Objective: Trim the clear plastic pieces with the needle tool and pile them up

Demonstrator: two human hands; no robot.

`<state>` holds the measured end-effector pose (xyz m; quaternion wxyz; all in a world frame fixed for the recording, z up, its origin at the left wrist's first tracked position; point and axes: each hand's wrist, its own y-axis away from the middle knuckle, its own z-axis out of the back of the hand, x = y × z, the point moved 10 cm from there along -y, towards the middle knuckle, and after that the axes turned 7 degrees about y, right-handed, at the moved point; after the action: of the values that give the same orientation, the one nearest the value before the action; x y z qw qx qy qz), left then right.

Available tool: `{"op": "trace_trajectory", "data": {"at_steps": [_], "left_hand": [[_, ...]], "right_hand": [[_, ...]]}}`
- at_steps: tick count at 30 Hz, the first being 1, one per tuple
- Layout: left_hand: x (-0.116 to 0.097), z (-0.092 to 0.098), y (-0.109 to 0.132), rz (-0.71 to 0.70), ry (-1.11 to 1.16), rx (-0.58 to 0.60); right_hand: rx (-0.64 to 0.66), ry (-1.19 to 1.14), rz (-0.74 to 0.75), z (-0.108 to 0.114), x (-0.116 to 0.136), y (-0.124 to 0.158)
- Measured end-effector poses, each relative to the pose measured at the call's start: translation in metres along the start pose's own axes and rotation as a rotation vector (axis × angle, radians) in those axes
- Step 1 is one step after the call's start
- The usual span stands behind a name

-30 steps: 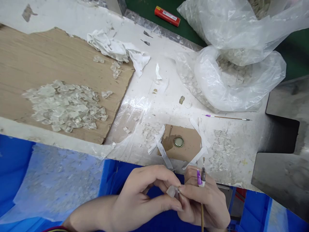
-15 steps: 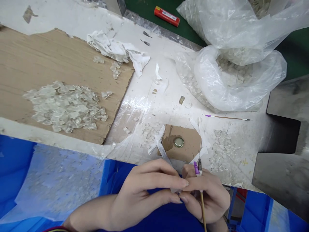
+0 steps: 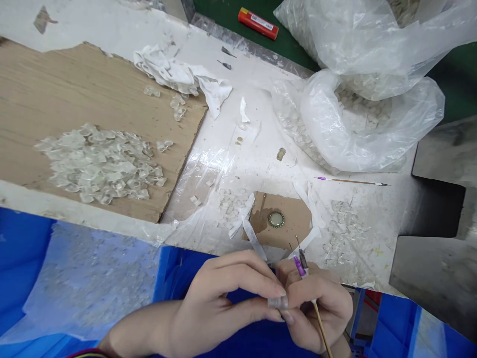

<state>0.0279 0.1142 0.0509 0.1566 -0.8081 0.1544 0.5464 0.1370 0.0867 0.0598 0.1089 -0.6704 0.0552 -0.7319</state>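
Both hands meet at the bottom of the head view, over a blue bin point(image 3: 175, 268). My left hand point(image 3: 219, 303) pinches a small clear plastic piece point(image 3: 278, 302) between thumb and fingers. My right hand point(image 3: 316, 308) touches the same piece with its fingertips and also grips two thin brushes point(image 3: 300, 263), one with a purple collar, whose tips point up towards the table edge. A bottle cap point(image 3: 276, 219) lies on a small cardboard patch point(image 3: 290, 223) just beyond the hands.
A pile of clear pieces point(image 3: 100, 164) lies on a cardboard sheet point(image 3: 55, 99) at left. A crumpled white cloth point(image 3: 179, 74), plastic bags of pieces point(image 3: 357, 124), a spare brush point(image 3: 350, 181) and a red lighter point(image 3: 258, 23) sit farther back.
The brushes have tilted, their tips swinging left and their handles right. The clear piece was hidden between the fingers half a second ago and shows again now at the fingertips.
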Motion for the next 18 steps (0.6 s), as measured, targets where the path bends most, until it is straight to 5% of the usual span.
{"op": "trace_trajectory", "data": {"at_steps": [8, 13, 18], "left_hand": [[0.003, 0.002, 0.0, 0.015, -0.009, -0.005], [-0.011, 0.002, 0.0, -0.102, -0.136, 0.029], [-0.007, 0.007, 0.001, -0.074, -0.115, 0.028]], "right_hand": [[0.048, 0.025, 0.08, -0.001, 0.003, -0.001], [0.065, -0.181, -0.107, -0.004, -0.018, 0.005], [0.024, -0.258, -0.255, -0.011, -0.024, 0.009]]}}
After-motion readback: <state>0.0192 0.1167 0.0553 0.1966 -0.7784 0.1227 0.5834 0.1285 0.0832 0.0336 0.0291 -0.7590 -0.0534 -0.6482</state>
